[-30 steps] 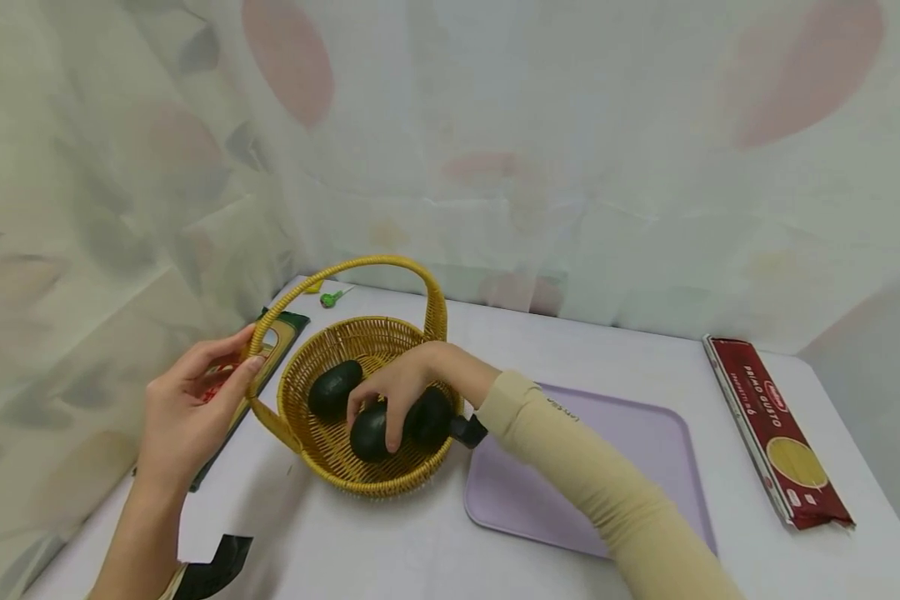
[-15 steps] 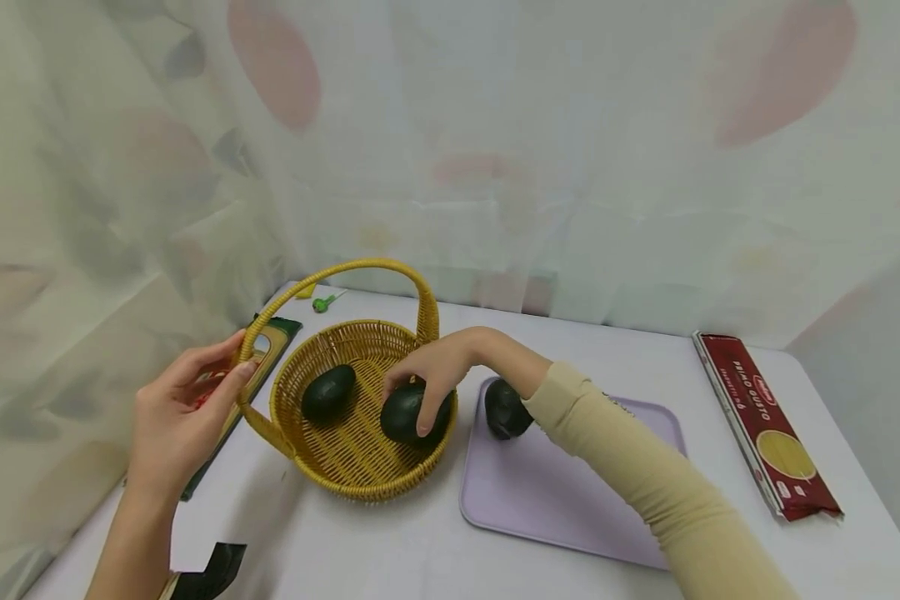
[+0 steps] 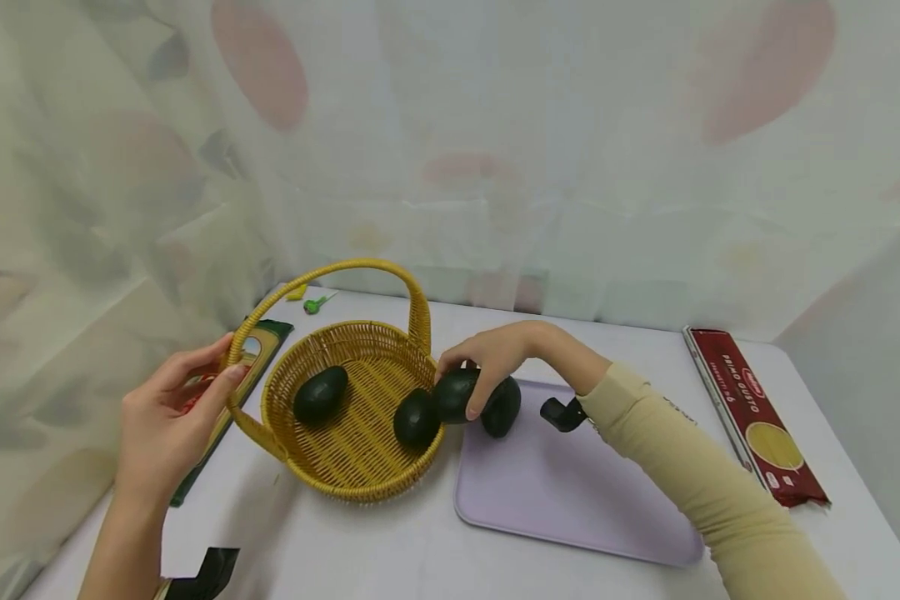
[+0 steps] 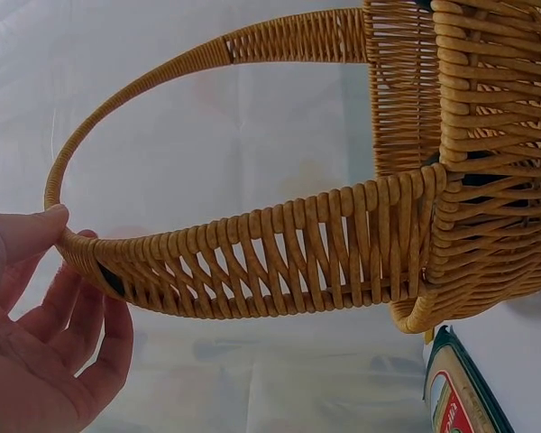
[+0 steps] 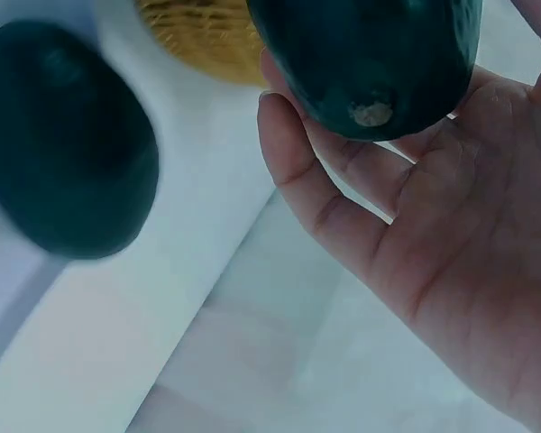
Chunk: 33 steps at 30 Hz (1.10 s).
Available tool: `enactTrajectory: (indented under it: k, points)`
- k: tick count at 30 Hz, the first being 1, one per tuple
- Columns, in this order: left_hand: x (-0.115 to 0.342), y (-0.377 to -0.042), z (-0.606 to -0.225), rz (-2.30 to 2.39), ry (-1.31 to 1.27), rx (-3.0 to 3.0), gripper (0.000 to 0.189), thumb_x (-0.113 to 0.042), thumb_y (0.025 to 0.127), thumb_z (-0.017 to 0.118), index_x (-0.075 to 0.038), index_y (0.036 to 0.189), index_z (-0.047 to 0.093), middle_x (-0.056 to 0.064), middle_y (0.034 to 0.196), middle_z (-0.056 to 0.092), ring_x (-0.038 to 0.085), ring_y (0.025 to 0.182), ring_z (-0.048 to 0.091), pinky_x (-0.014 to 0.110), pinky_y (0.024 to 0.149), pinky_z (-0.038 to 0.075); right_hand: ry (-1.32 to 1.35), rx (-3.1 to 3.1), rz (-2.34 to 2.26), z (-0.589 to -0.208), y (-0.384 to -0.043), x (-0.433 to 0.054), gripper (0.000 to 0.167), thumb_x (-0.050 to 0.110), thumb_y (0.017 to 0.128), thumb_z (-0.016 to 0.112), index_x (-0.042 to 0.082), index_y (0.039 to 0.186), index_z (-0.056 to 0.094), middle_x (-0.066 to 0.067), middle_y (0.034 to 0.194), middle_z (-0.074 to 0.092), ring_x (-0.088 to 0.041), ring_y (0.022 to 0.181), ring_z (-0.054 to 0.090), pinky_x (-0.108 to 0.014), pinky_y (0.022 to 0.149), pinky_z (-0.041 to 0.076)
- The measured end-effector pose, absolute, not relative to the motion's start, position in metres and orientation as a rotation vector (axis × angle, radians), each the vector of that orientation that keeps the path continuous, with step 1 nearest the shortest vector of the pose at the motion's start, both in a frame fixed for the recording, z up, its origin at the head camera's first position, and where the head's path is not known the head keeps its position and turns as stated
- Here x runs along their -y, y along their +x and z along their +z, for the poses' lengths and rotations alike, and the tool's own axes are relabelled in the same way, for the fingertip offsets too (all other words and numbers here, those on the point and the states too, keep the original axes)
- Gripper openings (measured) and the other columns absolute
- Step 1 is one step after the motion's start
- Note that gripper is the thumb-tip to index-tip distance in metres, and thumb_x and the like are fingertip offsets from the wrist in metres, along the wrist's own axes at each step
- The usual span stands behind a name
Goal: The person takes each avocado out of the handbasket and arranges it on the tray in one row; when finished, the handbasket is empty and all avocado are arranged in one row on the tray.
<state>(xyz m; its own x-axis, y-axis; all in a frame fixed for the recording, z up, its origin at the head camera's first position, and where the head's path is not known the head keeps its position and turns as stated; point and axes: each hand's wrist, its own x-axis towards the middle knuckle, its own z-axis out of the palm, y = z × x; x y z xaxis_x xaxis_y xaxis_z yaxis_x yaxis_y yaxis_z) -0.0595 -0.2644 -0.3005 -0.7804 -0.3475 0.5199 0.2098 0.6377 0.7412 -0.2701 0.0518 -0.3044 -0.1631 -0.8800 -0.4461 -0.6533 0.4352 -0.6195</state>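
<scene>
My left hand (image 3: 168, 408) pinches the arched handle of a yellow wicker basket (image 3: 277, 417) between thumb and fingers; the left wrist view shows the thumb and fingers around the handle (image 4: 252, 257). My right hand (image 3: 498, 358) grips a dark green avocado (image 3: 453, 396) just past the basket's right rim, beside the lilac tray. In the right wrist view this avocado (image 5: 370, 63) shows its pale stem end toward the palm. Another avocado (image 3: 504, 408) lies on the tray's left part, partly hidden. Inside the basket, one avocado (image 3: 321, 396) sits at the left and another (image 3: 417, 419) at the right.
The lilac tray (image 3: 555, 500) lies to the right of the basket. Farther right is a red spaghetti pack (image 3: 753, 408). A green-edged pack (image 3: 262, 350) lies behind my left hand, and a small green item (image 3: 313, 306) is at the back left. Curtains surround the white table.
My right hand has lifted an avocado from the basket and carried it right, over the rim toward the tray. My left hand has kept its hold on the handle. The view has shifted slightly.
</scene>
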Motion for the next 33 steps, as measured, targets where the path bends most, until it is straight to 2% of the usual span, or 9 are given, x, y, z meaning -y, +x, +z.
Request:
enactTrajectory:
  k: [4, 10, 20, 24, 33]
  points:
    - [0.265, -0.059, -0.3, -1.12, 0.117, 2.205, 0.04, 0.006, 0.085, 0.07, -0.003, 0.124, 0.066, -0.012, 0.111, 0.065, 0.007, 0.093, 0.061, 0.008, 0.074, 0.049, -1.239, -1.928, -0.38, -0.309, -0.273, -0.068, 0.055, 0.04, 0.078, 0.08, 0.032, 0.125, 0.054, 0.011, 0.119, 0.056, -0.011, 0.112, 0.053, -0.028, 0.094, 0.046]
    - [0.267, -0.059, -0.299, -1.143, 0.102, 2.191, 0.04, 0.009, 0.084, 0.07, -0.001, 0.123, 0.067, -0.01, 0.108, 0.066, 0.007, 0.091, 0.061, 0.008, 0.073, 0.05, -1.174, -1.931, -0.438, -0.315, -0.273, -0.092, 0.055, 0.038, 0.079, 0.079, 0.028, 0.127, 0.055, 0.007, 0.12, 0.057, -0.015, 0.112, 0.053, -0.034, 0.095, 0.045]
    - [0.269, -0.056, -0.299, -1.136, 0.185, 2.185, 0.04, 0.005, 0.085, 0.071, -0.004, 0.124, 0.067, -0.012, 0.109, 0.065, 0.006, 0.092, 0.062, 0.007, 0.072, 0.049, -1.066, -2.026, -0.555, -0.333, -0.269, -0.132, 0.053, 0.038, 0.08, 0.078, 0.027, 0.127, 0.055, 0.009, 0.12, 0.056, -0.022, 0.11, 0.05, -0.037, 0.091, 0.044]
    - [0.27, -0.055, -0.3, -1.122, 0.205, 2.174, 0.041, 0.004, 0.085, 0.071, -0.007, 0.124, 0.068, -0.014, 0.106, 0.066, 0.005, 0.091, 0.062, 0.007, 0.074, 0.049, -1.012, -2.119, -0.655, -0.345, -0.265, -0.147, 0.056, 0.037, 0.079, 0.08, 0.024, 0.127, 0.056, 0.007, 0.118, 0.057, -0.02, 0.11, 0.052, -0.038, 0.091, 0.044]
    - [0.272, -0.056, -0.305, -1.097, 0.15, 2.131, 0.04, 0.007, 0.084, 0.071, -0.003, 0.123, 0.068, -0.012, 0.104, 0.066, 0.006, 0.09, 0.062, 0.007, 0.078, 0.047, -0.8, -2.316, -0.825, -0.381, -0.255, -0.171, 0.058, 0.044, 0.079, 0.078, 0.017, 0.125, 0.057, 0.003, 0.112, 0.06, -0.016, 0.106, 0.054, -0.039, 0.09, 0.044]
